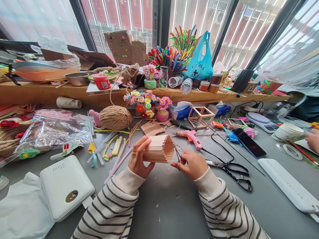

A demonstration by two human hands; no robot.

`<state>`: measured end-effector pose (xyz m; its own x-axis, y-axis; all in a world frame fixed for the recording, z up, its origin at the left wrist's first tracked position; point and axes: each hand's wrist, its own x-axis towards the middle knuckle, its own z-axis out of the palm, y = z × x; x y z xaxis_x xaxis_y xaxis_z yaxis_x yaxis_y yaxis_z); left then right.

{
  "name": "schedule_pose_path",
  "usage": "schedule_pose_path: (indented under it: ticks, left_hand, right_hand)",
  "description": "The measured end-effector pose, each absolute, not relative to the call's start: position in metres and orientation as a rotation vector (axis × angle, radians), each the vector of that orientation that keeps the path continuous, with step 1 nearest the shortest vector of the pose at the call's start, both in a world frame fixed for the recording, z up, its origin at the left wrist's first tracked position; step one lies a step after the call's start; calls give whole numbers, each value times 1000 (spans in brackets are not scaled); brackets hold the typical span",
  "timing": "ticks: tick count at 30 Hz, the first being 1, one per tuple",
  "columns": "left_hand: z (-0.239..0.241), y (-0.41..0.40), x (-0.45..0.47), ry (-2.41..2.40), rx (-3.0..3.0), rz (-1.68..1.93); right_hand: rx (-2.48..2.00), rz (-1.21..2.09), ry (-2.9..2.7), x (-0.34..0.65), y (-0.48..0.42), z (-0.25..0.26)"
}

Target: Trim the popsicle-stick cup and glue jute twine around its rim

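My left hand (140, 159) is wrapped round a curved piece made of wooden craft sticks (159, 148), holding it just above the grey table (174, 202). My right hand (192, 163) pinches a small metal tool (177, 155), its tip against the right end of the stick piece. Both sleeves are striped. A pink glue gun (191, 137) lies just beyond my right hand, and black scissors (230, 167) lie to its right.
A twine ball (115, 117), loose sticks, pipe-cleaner flowers (147, 101) and a wooden cube frame (200, 117) lie beyond. A white box (65, 186) sits at left, a phone (248, 142) and scale (261, 121) at right. Another person's hand (313, 139) shows at the far right.
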<state>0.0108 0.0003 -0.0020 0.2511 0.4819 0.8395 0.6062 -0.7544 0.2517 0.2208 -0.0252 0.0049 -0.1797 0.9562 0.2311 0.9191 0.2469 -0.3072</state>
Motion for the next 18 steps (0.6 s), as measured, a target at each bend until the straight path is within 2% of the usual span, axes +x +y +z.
schedule_pose_path:
  ticks: [6,18]
  left_hand:
    - [-4,1,10,-1061,-2417,-1536]
    - [-5,0,10,-1079,-2413,-1581]
  right_hand:
    - [-1720,2,-2202,221,-23,2]
    - [-1451,-314,-2206,226,-16,-15]
